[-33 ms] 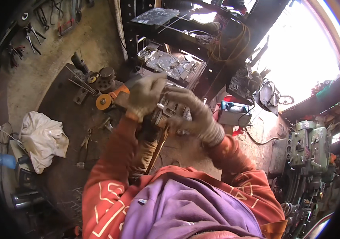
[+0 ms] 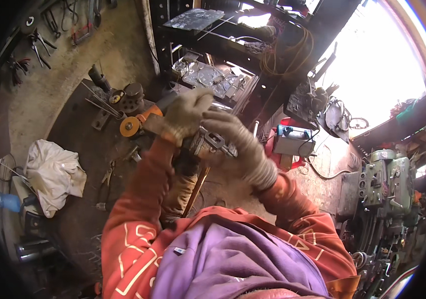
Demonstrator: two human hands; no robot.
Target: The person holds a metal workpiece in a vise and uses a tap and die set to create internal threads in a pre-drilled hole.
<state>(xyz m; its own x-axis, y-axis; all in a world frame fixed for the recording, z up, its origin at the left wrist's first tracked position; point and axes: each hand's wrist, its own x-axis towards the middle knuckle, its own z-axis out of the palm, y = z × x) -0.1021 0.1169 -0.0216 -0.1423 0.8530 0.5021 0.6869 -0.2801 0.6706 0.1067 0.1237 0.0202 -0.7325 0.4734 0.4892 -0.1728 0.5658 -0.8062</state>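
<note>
My left hand [image 2: 187, 113], in a pale dusty work glove, is closed, its fingers curled near the far end of a metal workpiece. Whatever lies inside them is hidden. My right hand [image 2: 245, 147], gloved alike, reaches in from the right with its fingers together and bent toward the left hand. Its thumb and grip are out of sight. Below the fingers shows a grey metal piece with an oval slot [image 2: 215, 140], resting on a blocky metal support that the hands partly cover. Left of my left hand lies an orange angle grinder [image 2: 149, 115] with a yellowish disc [image 2: 129, 126].
Pliers [image 2: 107, 175] and a white cloth [image 2: 56, 170] lie on the dark workbench [image 2: 76, 127] at left. A dark metal rack [image 2: 238, 47] stands ahead. To the right are a boxy device with a blue-edged top [image 2: 292, 143] and a green machine [image 2: 387, 182].
My right thumb has gone from view beside the slotted piece, leaving more of that piece showing. The right hand has shifted slightly left and nearer; the left hand has moved slightly right and away.
</note>
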